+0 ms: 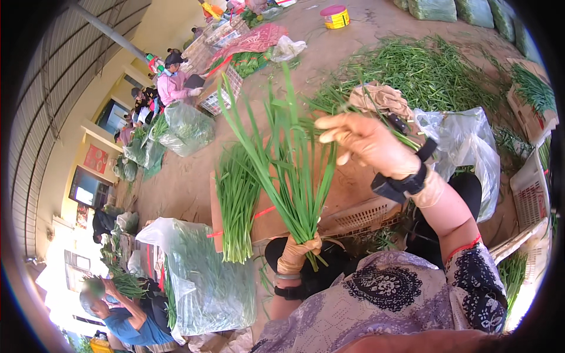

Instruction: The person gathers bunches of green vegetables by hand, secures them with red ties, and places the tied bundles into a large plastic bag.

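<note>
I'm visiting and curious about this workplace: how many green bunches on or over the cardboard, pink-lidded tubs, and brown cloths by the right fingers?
Green bunches: 2 (one in the left fingers, one lying on the cardboard)
Pink-lidded tub: 1
Brown cloth: 1
Total: 4

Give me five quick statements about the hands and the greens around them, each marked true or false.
1. The left hand grips a loose bunch of long, flat green leaves near its lower ends. True.
2. The right hand is clenched around a beige cloth. False: it is open, with nothing visible in its grasp.
3. A bundle of slim green stalks lies on the flat brown cardboard, left of the held bunch. True.
4. The round yellow tub with a pink lid touches the left hand. False: it stands on the floor, well beyond both hands.
5. The large clear plastic bag at lower left has greens inside. True.
</note>
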`<state>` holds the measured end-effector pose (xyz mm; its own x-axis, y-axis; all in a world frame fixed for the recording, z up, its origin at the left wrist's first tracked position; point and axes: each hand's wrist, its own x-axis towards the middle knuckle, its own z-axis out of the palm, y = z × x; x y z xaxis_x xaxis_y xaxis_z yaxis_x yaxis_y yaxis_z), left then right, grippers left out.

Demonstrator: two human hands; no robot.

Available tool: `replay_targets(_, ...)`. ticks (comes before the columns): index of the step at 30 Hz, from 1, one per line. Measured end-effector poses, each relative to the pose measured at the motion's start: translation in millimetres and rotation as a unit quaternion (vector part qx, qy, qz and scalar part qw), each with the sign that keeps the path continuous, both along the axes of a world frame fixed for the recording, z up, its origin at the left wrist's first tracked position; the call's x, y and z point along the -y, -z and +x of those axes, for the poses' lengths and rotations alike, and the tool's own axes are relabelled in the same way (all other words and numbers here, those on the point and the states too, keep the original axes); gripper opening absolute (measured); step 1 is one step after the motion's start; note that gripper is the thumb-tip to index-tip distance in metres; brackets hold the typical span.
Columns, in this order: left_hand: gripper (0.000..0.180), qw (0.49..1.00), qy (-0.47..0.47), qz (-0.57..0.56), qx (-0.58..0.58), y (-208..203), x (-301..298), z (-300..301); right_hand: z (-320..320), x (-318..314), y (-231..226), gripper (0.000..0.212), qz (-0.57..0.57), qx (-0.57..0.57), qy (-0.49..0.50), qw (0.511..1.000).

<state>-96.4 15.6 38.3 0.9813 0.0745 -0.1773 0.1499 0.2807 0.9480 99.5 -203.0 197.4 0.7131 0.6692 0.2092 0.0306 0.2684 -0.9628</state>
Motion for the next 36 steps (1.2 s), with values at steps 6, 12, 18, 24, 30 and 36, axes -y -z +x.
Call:
replay_targets(6, 0.024, 0.998, 0.048, 0.020, -0.030, -4.9, 6.9, 1.8, 22.5, -11.6, 40.3, 0.039, -0.036, 0.221, 0.096, 0.970)
replay_targets(12, 0.023, 0.997, 0.058, 0.036, -0.038, -13.1, 15.7, 4.3, 22.0, -7.6, 36.4, 0.043, -0.119, 0.143, 0.004, 0.983)
replay_targets(18, 0.018, 0.994, 0.066, 0.054, -0.068, -13.4, 18.3, 4.8, 18.6, -4.6, 30.3, 0.020, -0.235, 0.382, 0.132, 0.884)
replay_targets(24, 0.014, 0.992, 0.084, 0.049, -0.081, -19.0, 24.0, 8.9, 44.3, 7.9, 50.9, 0.014, -0.116, 0.362, 0.350, 0.856)
replay_targets(30, 0.016, 0.992, 0.019, 0.086, -0.087, -19.3, 27.1, 9.5, 48.9, 61.9, 1.2, 0.029, -0.122, 0.354, 0.443, 0.815)
replay_targets(36, 0.018, 0.991, 0.040, 0.101, -0.074, -15.9, 30.2, 19.0, 34.5, 45.7, -5.3, 0.043, -0.264, 0.535, 0.199, 0.777)
